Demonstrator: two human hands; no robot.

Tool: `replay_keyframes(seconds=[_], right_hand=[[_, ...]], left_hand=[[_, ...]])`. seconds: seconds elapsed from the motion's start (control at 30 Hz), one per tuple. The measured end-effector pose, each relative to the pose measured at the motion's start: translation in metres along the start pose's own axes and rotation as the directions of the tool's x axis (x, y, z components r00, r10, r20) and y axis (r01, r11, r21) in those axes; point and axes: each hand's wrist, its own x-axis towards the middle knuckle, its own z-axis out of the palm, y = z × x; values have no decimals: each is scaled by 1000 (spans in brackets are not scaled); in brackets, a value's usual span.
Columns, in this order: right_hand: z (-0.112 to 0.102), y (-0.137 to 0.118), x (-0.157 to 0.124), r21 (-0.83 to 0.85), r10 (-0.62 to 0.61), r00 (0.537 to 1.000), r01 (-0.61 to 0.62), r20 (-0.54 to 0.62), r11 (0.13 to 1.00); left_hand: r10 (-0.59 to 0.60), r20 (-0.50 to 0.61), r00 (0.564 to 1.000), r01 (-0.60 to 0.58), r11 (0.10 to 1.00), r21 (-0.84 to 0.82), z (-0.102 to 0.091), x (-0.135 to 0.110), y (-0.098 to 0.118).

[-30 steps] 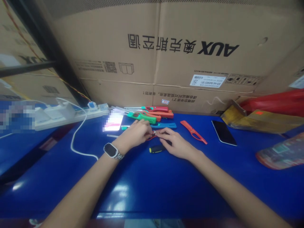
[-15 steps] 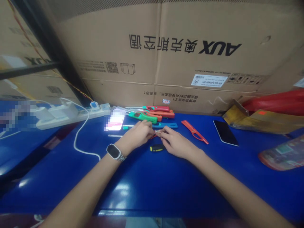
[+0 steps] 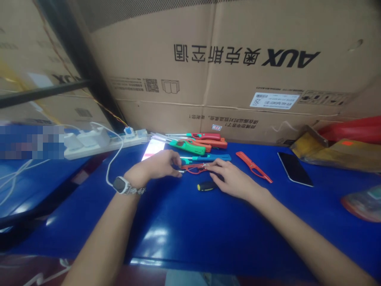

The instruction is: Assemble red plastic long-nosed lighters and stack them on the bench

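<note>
An opened red lighter half (image 3: 195, 167) lies on the blue table with its inside showing. My right hand (image 3: 236, 178) has its fingertips closed on the right part of this half, at some small inner parts. At its left end, my left hand (image 3: 162, 166), wearing a watch, is held with thumb and fingers apart beside the short metal tube tip. Below my right fingers lies a black and yellow screwdriver (image 3: 206, 186), its right end hidden by the hand. The other red lighter shell half (image 3: 253, 167) rests to the right of my right hand.
Behind the hands lie several long lighters, among them a green one (image 3: 189, 146) and a blue one (image 3: 214, 157). A lit phone (image 3: 153, 149), a white power strip (image 3: 102, 147) and its cable are left. A dark phone (image 3: 294, 169) lies right. A large carton (image 3: 238, 24) stands behind.
My left hand has drawn left from the lighter's middle and its fingers have parted. My right hand stays at the lighter. The view has shifted a little to the left.
</note>
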Motion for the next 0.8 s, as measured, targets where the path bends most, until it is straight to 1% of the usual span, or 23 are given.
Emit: replay_keyframes(seconds=[0.07,0.13,0.27,0.33,0.43,0.6,0.7,0.8], right_hand=[[-3,-3,3,-51,-7,1000,7,4,999],[-5,-5,7,-91,-12,1000,12,1,996],[-1,-6,22,-108,-5,999,1,-41,994],[4,-6,30,-81,2,998,-8,-67,997],[12,-3,38,7,29,995,-29,-91,1000],[22,2,40,130,52,997,-44,-60,991],[23,5,37,165,51,996,-39,-71,985],[24,5,36,172,51,996,-38,-70,984]], left_hand=[[-12,17,1000,11,1000,17,5,2,0],[5,14,1000,-5,1000,27,11,6,0],[46,10,999,-46,999,5,16,11,0],[54,10,998,-54,998,12,15,12,2],[68,5,998,-68,996,52,14,11,6],[133,-47,990,-129,988,84,15,13,4],[144,-79,986,-140,988,59,16,14,-2],[119,-65,991,-119,993,4,17,15,-6]])
